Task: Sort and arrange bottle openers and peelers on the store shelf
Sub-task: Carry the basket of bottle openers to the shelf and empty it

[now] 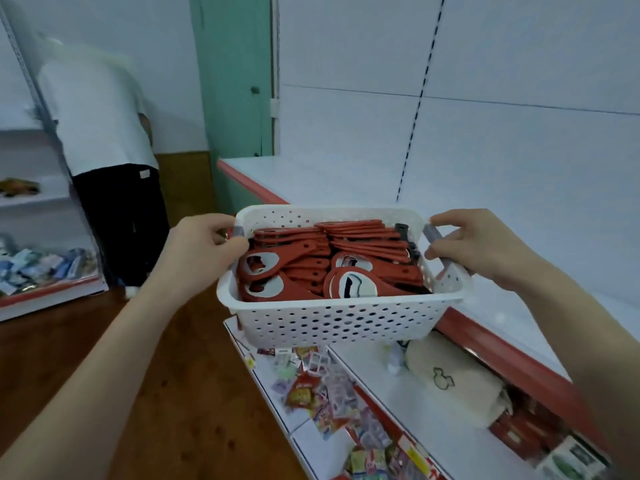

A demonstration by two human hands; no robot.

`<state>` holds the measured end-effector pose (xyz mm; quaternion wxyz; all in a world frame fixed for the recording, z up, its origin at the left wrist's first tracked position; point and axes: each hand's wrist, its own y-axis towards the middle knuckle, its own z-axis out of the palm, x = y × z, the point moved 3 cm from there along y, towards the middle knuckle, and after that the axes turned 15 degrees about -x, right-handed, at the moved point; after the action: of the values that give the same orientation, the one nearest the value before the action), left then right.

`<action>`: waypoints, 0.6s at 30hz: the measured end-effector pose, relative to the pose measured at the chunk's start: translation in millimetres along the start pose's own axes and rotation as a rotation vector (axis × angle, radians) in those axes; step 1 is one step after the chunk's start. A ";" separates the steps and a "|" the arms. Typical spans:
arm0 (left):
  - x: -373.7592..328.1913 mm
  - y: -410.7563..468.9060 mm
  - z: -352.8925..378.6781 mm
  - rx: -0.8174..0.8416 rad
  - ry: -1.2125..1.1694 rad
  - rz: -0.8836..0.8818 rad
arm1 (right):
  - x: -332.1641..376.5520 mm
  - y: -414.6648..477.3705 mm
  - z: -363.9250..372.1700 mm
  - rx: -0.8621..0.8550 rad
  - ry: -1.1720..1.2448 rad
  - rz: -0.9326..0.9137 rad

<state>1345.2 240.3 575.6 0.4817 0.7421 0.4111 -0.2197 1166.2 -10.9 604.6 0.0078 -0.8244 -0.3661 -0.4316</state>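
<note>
Head view, the only 1 given, showed a white perforated basket (343,327) held in the air by 2 hands, just above and in front of the red-edged upper shelf (346,181). The left hand (204,244) had its fingers curled round the grey handle (239,232) at the left end. The right hand (478,247) pinched the matching handle (433,233) at the right end between thumb and fingers. Gripping both ends probably kept the load level so nothing slid out, and the height suited setting the basket down on the bare white board.

Inside lay a heap of red bottle openers (311,268), flat and stacked. Their long axes ran mostly along the basket's length, left to right. The nearest ones had their round metal-lined heads toward the near left and their handles pointing right and away. A black piece (403,233) stood at the far right corner; whether it was a peeler could not be told.

Below, the lower shelf (381,386) carried scattered packets and a cream pouch (450,379). Another person (100,116) stood at the left by a second rack.
</note>
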 end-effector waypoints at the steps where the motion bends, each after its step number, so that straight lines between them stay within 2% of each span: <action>1: 5.8 16.4 7.2 0.003 0.000 -0.007 | 4.5 17.2 8.9 -0.002 0.000 -0.001; 9: 58.2 151.7 46.9 -0.010 0.000 -0.041 | 46.1 146.4 86.0 -0.004 -0.011 0.011; 18: 142.9 311.8 94.2 0.000 -0.061 0.004 | 88.2 278.1 197.6 -0.073 -0.011 0.009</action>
<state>1688.9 151.2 597.6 0.4942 0.7360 0.3949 -0.2412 1507.1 -96.7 628.3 -0.0222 -0.8281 -0.3463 -0.4402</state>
